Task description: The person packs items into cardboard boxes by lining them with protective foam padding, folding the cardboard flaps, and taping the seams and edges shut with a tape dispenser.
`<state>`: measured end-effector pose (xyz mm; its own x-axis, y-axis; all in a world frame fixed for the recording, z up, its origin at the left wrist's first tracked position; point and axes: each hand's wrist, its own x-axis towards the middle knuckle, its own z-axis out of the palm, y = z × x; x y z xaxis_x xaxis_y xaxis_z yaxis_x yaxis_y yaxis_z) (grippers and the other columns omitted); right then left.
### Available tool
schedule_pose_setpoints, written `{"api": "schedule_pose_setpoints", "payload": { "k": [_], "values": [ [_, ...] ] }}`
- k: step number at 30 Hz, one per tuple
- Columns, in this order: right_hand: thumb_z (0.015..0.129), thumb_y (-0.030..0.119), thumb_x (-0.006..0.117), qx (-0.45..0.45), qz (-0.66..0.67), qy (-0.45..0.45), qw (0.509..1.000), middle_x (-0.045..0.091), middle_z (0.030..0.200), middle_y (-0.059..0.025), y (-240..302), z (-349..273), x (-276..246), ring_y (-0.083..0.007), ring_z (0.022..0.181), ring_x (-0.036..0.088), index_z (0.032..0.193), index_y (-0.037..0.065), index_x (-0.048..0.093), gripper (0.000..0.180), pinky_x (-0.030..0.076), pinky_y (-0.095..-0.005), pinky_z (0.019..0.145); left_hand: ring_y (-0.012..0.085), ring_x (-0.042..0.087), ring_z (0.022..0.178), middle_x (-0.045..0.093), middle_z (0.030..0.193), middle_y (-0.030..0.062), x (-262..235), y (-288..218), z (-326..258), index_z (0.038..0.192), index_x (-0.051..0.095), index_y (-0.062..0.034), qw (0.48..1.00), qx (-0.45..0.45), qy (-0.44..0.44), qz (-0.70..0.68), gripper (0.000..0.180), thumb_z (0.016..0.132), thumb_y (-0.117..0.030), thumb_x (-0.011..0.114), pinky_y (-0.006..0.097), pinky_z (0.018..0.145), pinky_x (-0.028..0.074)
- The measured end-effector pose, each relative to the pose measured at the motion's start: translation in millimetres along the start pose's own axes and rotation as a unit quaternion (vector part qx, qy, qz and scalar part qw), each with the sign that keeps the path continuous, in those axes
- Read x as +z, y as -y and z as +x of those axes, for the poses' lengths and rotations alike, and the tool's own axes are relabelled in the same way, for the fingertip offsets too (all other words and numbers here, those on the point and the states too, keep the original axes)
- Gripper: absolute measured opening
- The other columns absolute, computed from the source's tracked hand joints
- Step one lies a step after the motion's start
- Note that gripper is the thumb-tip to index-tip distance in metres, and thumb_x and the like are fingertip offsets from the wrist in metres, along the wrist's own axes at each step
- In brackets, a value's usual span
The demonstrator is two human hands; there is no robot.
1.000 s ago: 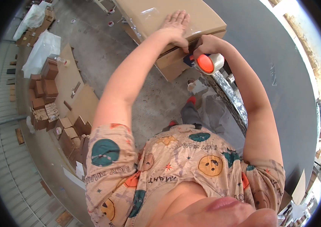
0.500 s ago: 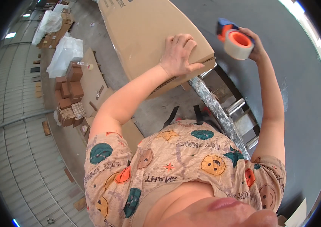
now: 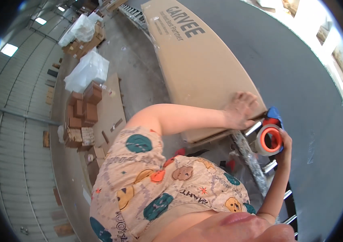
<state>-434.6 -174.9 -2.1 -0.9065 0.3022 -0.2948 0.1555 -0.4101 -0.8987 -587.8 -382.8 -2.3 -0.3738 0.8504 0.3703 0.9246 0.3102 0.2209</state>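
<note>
A long brown cardboard carton [image 3: 203, 76] lies in front of me, its near end facing me. My left hand [image 3: 242, 109], slightly blurred, rests on the carton's top close to the near right corner, fingers spread and holding nothing. My right hand [image 3: 286, 146] is wrapped round a blue and red tape dispenser [image 3: 271, 128] with a wide roll of tape on an orange core. The dispenser's blue front end is right beside the carton's near right corner; whether it touches the cardboard I cannot tell.
Under the carton runs a roller conveyor with a worn metal rail [image 3: 247, 158]. A dark grey surface [image 3: 312, 109] extends along the right. Stacked brown boxes [image 3: 84, 109] and a plastic-wrapped bundle [image 3: 88, 71] stand on the floor to the left.
My right hand has brought the tape dispenser toward me, down to the carton's near corner. My left hand remains on the carton near that corner. The view has shifted, showing more of the carton.
</note>
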Motion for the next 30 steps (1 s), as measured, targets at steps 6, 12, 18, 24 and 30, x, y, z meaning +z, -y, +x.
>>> {"api": "schedule_pose_setpoints", "payload": {
  "k": [6, 12, 18, 24, 30],
  "values": [
    [0.086, 0.038, 0.059, -0.065, 0.097, -0.160, 0.980, 0.063, 0.113, -0.0120, -41, -8, 41, -0.0227, 0.101, 0.063, 0.118, 0.001, 0.056, 0.049, 0.052, -0.0372, 0.090, 0.0347, 0.039, 0.128, 0.041, 0.140, 0.0213, -18, 40, 7, 0.125, 0.049, 0.0026, 0.980, 0.112, 0.144, -0.074, 0.058, 0.086, -0.040, 0.054, 0.042, 0.108, 0.030],
    [0.090, 0.032, 0.056, -0.123, 0.055, -0.247, 0.960, 0.062, 0.116, -0.0072, -55, -37, 135, -0.0192, 0.105, 0.059, 0.120, 0.002, 0.059, 0.043, 0.044, -0.0328, 0.096, 0.0252, 0.039, 0.133, 0.049, 0.138, 0.0094, -61, 159, -78, 0.133, 0.050, -0.0087, 0.981, 0.182, 0.042, -0.058, 0.053, 0.092, -0.043, 0.053, 0.042, 0.113, 0.023],
    [0.085, 0.032, 0.065, -0.133, -0.135, -0.284, 0.940, 0.061, 0.119, -0.0121, -163, -131, 310, -0.0133, 0.107, 0.054, 0.132, -0.003, 0.051, 0.060, 0.041, -0.0272, 0.095, 0.0335, 0.050, 0.121, 0.055, 0.127, 0.0205, -82, 171, -79, 0.120, 0.056, -0.0007, 0.965, 0.261, 0.013, 0.002, 0.040, 0.095, -0.029, 0.045, 0.043, 0.104, 0.035],
    [0.078, 0.043, 0.072, -0.081, -0.140, -0.190, 0.968, 0.065, 0.109, -0.0175, -225, -139, 421, -0.0167, 0.099, 0.062, 0.132, 0.001, 0.051, 0.072, 0.046, -0.0310, 0.090, 0.0306, 0.059, 0.104, 0.063, 0.105, 0.0177, -89, 180, -84, 0.097, 0.063, -0.0026, 0.874, 0.444, -0.177, 0.088, 0.023, 0.090, -0.022, 0.054, 0.040, 0.090, 0.047],
    [0.083, 0.036, 0.069, -0.087, 0.004, -0.130, 0.988, 0.061, 0.117, -0.0101, -199, -42, 378, -0.0138, 0.107, 0.055, 0.124, 0.001, 0.057, 0.055, 0.044, -0.0282, 0.093, 0.0231, 0.036, 0.135, 0.050, 0.137, 0.0056, -121, 94, -132, 0.124, 0.058, -0.0110, 0.840, 0.520, 0.145, -0.054, 0.055, 0.081, -0.045, 0.065, 0.046, 0.115, 0.016]
  ]
}}
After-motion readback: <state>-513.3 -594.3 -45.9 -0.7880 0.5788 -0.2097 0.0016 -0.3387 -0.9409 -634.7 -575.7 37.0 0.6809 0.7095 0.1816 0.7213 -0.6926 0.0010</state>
